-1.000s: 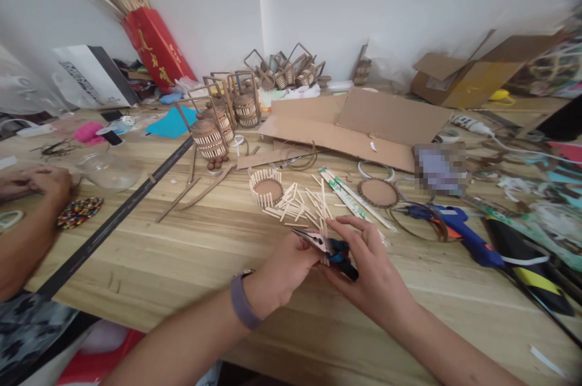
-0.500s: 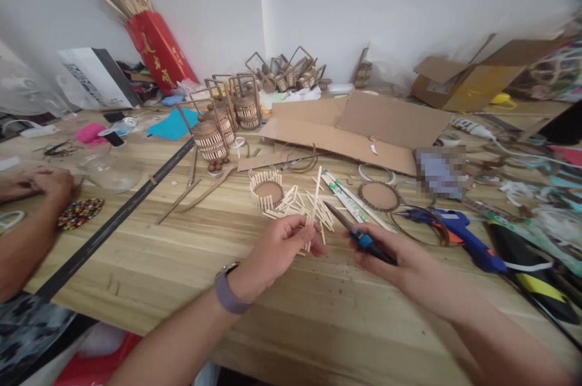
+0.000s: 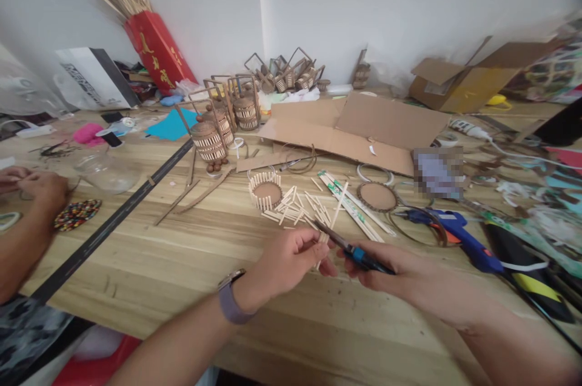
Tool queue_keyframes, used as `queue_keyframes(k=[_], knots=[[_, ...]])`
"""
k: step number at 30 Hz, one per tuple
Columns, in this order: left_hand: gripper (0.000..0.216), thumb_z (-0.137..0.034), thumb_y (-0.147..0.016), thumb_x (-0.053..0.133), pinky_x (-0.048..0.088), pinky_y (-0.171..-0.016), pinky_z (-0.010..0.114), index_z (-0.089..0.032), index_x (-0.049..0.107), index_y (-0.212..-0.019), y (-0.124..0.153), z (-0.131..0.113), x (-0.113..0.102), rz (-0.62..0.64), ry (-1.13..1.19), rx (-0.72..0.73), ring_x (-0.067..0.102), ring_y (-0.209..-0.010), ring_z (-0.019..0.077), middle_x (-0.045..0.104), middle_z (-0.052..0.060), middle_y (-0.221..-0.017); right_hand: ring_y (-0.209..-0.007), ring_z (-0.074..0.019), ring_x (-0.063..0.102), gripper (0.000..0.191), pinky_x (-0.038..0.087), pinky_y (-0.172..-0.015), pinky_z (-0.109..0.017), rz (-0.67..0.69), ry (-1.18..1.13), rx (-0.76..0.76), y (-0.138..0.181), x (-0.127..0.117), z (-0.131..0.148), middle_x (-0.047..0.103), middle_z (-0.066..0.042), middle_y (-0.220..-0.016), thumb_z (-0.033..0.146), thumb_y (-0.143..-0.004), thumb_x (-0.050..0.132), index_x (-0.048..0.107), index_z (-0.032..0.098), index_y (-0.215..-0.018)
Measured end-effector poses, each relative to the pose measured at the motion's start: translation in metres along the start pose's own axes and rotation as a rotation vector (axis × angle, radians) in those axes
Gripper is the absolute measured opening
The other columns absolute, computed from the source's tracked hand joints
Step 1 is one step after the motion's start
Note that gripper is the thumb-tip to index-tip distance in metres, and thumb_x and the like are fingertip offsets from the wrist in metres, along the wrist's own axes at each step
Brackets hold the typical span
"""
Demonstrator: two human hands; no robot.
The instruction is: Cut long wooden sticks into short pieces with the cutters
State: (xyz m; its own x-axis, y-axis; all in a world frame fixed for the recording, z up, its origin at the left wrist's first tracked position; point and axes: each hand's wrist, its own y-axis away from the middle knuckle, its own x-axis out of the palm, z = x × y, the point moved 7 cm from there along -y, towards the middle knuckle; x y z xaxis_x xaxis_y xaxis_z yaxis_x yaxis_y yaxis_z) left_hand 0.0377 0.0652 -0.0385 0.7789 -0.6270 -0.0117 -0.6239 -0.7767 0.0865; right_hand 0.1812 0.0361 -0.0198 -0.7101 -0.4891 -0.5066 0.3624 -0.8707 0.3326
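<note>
Sticks [image 3: 339, 206] held in left hand [image 3: 291, 262], pliers [image 3: 359, 254] in right hand [image 3: 404, 274]; cluttered wooden table [image 3: 182, 265], pale wall [image 3: 364, 4] behind.

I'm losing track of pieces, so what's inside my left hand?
Wooden sticks poke out of your left hand. The gripped parts are covered, so I can't count them.

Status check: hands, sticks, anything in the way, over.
Left hand gripping light sticks. Right hand holding pliers, tips near those sticks. Loose stick pile just beyond.

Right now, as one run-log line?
left hand: gripping thin sticks | right hand: holding pliers, tips by the sticks | beyond hands: loose sticks, partly stick-walled round base
</note>
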Motion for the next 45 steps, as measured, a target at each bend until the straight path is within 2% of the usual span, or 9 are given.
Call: queue_keyframes(k=[6,16,22,31,38,45], knots=[[0.031,-0.043,-0.089,0.054,0.044,-0.067,0.023,-0.014,0.062,-0.082,0.001,0.001,0.007,0.054,-0.006,-0.014,0.064,-0.070,0.0146,0.069,0.004,-0.073,-0.089,-0.0246,0.061,0.025,0.049,-0.076,-0.032,0.012,0.007,-0.003,-0.003,0.005,0.005,0.069,-0.003,-0.093,0.036,-0.075,0.053,0.068,0.021,-0.089],[0.028,-0.038,-0.090,0.053,0.042,-0.067,0.023,-0.014,0.062,-0.079,0.000,0.007,0.007,0.064,-0.037,-0.010,0.060,-0.067,0.0134,0.068,0.004,-0.070,-0.088,-0.0218,0.060,0.030,0.048,-0.077,-0.030,0.064,-0.025,-0.059,-0.005,0.011,0.007,0.069,-0.001,-0.092,0.035,-0.075,0.054,0.068,0.021,-0.097],[0.031,-0.042,-0.089,0.053,0.043,-0.067,0.024,-0.015,0.060,-0.075,0.000,0.007,0.007,0.060,-0.040,-0.011,0.060,-0.066,0.0140,0.067,0.003,-0.069,-0.089,-0.0238,0.061,0.024,0.048,-0.076,-0.032,0.007,0.027,-0.029,-0.002,0.008,0.009,0.069,-0.002,-0.093,0.035,-0.074,0.051,0.065,0.021,-0.087],[0.030,-0.039,-0.089,0.052,0.041,-0.064,0.023,-0.015,0.060,-0.072,0.000,0.007,0.007,0.054,-0.070,-0.031,0.057,-0.064,0.0133,0.065,0.003,-0.066,-0.082,-0.0204,0.060,0.018,0.047,-0.074,-0.030,-0.011,0.073,-0.078,-0.006,0.010,0.009,0.065,0.001,-0.084,0.028,-0.077,0.051,0.064,0.022,-0.088],[0.028,-0.037,-0.090,0.051,0.040,-0.065,0.023,-0.015,0.062,-0.077,-0.002,0.010,0.003,0.043,-0.088,-0.038,0.056,-0.065,0.0132,0.064,0.002,-0.066,-0.065,-0.0153,0.049,0.017,0.038,-0.060,-0.026,-0.071,0.114,-0.121,-0.011,0.014,0.009,0.056,0.003,-0.071,0.022,-0.080,0.047,0.064,0.022,-0.082],[0.025,-0.034,-0.092,0.046,0.041,-0.065,0.023,-0.017,0.056,-0.076,0.001,0.002,0.001,-0.002,-0.188,-0.010,0.057,-0.066,0.0132,0.065,0.002,-0.069,-0.072,-0.0183,0.054,0.016,0.044,-0.067,-0.028,-0.103,0.115,-0.139,-0.013,0.012,0.007,0.061,0.001,-0.077,0.026,-0.081,0.048,0.063,0.022,-0.087]])
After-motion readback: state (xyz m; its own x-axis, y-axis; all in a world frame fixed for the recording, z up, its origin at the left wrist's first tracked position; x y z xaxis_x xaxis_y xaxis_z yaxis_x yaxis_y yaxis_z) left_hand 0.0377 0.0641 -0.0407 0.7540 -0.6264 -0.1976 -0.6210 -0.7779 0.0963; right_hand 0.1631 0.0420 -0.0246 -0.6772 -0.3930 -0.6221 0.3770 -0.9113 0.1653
